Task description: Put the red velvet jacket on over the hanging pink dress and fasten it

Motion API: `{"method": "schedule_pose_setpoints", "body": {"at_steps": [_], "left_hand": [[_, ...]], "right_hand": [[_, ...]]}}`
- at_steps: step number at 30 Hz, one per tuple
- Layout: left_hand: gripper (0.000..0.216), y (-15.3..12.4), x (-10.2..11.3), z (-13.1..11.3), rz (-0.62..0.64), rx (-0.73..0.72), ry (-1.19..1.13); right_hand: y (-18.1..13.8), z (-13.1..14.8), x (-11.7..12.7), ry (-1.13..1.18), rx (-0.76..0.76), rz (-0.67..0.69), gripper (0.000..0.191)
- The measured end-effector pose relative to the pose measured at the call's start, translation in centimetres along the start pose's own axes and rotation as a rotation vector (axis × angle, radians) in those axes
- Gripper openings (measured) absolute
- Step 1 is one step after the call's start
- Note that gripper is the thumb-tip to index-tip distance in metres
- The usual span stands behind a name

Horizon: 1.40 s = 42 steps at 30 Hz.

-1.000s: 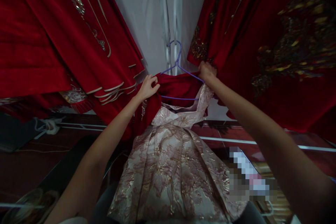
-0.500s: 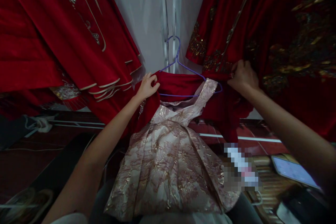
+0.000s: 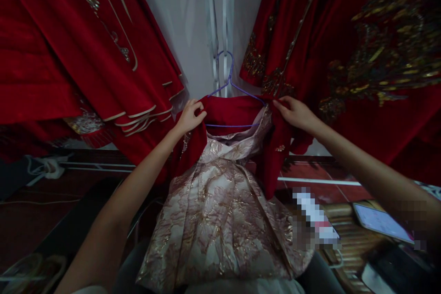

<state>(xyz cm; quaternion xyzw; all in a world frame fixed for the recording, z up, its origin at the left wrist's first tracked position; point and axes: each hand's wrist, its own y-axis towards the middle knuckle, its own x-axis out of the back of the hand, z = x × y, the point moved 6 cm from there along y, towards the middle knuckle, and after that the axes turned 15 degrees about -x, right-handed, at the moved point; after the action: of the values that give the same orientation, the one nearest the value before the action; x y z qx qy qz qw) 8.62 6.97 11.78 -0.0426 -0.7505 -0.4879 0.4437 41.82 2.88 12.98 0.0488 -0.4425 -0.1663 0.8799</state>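
A pale pink and gold brocade dress (image 3: 223,211) hangs from a purple hanger (image 3: 230,78), its skirt spread over my lap. Around the hanger's shoulders lies a dark red jacket (image 3: 234,109), with a small beaded ornament on its right sleeve. My left hand (image 3: 190,116) pinches the jacket at its left shoulder, thumb and fingers closed on the cloth. At the opposite shoulder my right hand (image 3: 292,111) grips the jacket edge between thumb and fingers. The red cloth now covers most of the dress's right strap.
Red garments with beadwork hang at the left (image 3: 138,78) and right (image 3: 379,55). Behind the hanger stand pale metal poles (image 3: 225,14). At the lower right, a phone (image 3: 382,223) rests on a slatted bamboo surface (image 3: 344,220) near a black object and a blurred-out item.
My right hand has moved left, drawing the jacket over the hanger's right end and the dress strap. The right sleeve now hangs down in front. My left hand keeps its hold.
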Motion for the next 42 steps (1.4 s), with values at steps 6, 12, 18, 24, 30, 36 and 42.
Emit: {"method": "schedule_pose_setpoints", "body": {"at_steps": [6, 12, 18, 24, 30, 36, 42], "left_hand": [[0.018, -2.2, 1.6, -0.7, -0.163, 0.109, 0.117], [0.019, -1.8, -3.5, -2.5, -0.164, 0.195, -0.220], [0.030, -1.7, -7.1, -4.4, -0.328, 0.220, -0.655], [0.034, -3.5, -6.4, -5.6, -0.401, 0.298, -0.799], [0.026, -5.4, -7.1, -6.2, -0.484, 0.324, -0.967], [0.034, -5.9, -7.3, -6.4, -0.566, 0.305, -1.018], [0.028, -5.9, -7.2, -6.0, -0.571, 0.349, -1.007]], "right_hand": [[-0.6, 2.6, -0.5, -0.029, 0.127, -0.169, 0.050], [-1.9, 8.2, -9.0, 0.105, 0.263, 0.026, 0.054], [-4.6, 10.0, -13.5, 0.399, 0.350, 0.023, 0.046], [-5.4, 8.0, -13.4, 0.583, 0.192, 0.053, 0.037], [-6.2, 6.7, -14.5, 0.817, 0.135, 0.136, 0.036], [-6.5, 5.8, -15.1, 0.924, 0.198, 0.204, 0.026], [-7.0, 5.4, -15.3, 0.963, 0.243, 0.280, 0.028]]}}
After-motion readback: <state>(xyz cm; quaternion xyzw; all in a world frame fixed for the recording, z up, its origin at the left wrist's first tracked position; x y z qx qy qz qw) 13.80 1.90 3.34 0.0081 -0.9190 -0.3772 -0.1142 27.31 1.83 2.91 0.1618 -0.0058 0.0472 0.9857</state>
